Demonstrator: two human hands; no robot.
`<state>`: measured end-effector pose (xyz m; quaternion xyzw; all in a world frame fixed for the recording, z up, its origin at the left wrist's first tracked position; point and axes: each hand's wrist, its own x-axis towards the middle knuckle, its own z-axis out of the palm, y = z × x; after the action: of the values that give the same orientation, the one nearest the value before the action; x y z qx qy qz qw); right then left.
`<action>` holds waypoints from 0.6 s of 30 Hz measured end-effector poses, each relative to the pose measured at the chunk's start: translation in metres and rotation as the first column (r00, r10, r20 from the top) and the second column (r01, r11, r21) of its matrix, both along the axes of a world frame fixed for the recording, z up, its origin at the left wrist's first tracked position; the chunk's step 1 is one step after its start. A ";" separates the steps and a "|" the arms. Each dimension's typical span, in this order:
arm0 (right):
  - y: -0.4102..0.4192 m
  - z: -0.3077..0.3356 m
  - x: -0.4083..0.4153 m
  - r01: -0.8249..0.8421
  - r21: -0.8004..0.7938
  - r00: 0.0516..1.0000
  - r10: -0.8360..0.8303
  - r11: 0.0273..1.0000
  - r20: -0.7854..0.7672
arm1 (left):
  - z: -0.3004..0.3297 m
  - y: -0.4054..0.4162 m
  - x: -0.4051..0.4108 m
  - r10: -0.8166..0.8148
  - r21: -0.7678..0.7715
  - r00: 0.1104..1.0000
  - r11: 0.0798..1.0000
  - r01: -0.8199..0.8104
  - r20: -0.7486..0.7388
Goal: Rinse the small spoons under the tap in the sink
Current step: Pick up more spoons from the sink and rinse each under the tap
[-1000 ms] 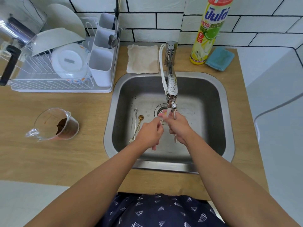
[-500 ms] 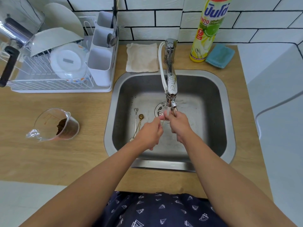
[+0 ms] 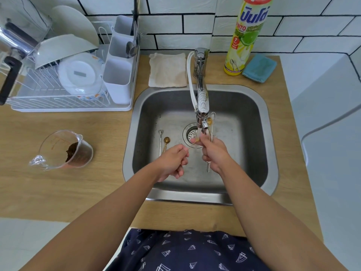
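Note:
My right hand (image 3: pixel 214 153) grips two small spoons (image 3: pixel 210 124), one gold and one silver, with their bowls up beside the tap's (image 3: pixel 202 102) nozzle and their handles sticking out below my fist. Water runs from the nozzle onto my fingertips. My left hand (image 3: pixel 173 161) hovers a little to the left with its fingers curled and nothing visible in it. Two more small spoons, a silver one (image 3: pixel 160 140) and a gold one (image 3: pixel 166 142), lie on the sink (image 3: pixel 252 106) floor left of the drain (image 3: pixel 190 134).
A white dish rack (image 3: pixel 72 83) with bowls and a cutlery holder stands back left. A clear measuring jug (image 3: pixel 64 150) with brown residue sits on the wooden counter at left. A cloth (image 3: pixel 168 70), a dish soap bottle (image 3: pixel 246 36) and a blue sponge (image 3: pixel 259 68) lie behind the sink.
My hands have come apart: the left one drew back to the left, away from the water. The right hand raised the spoons so their bowls show beside the nozzle.

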<state>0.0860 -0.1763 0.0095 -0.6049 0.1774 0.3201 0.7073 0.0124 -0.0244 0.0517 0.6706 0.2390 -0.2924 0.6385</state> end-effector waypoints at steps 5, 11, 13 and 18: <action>0.008 0.005 -0.005 -0.027 -0.097 0.990 0.040 0.995 0.135 | 0.002 -0.007 0.002 0.094 -0.131 0.996 0.987 -0.094 -0.010; 0.005 0.003 0.002 0.012 -0.023 0.992 -0.009 1.000 0.125 | 0.008 -0.004 0.006 0.189 -0.324 0.974 0.920 -0.221 -0.127; 0.004 0.004 0.001 -0.047 -0.069 0.982 0.058 0.997 0.179 | 0.008 -0.003 0.008 0.228 -0.360 0.961 0.893 -0.271 -0.157; 0.004 0.009 0.005 0.073 -0.056 0.992 -0.067 0.996 0.103 | 0.003 -0.002 0.009 0.137 -0.113 0.990 0.984 -0.139 -0.026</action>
<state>0.0912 -0.1723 0.0190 -0.6344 0.1721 0.2585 0.7079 0.0214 -0.0267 0.0552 0.6119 0.2735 -0.2664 0.6927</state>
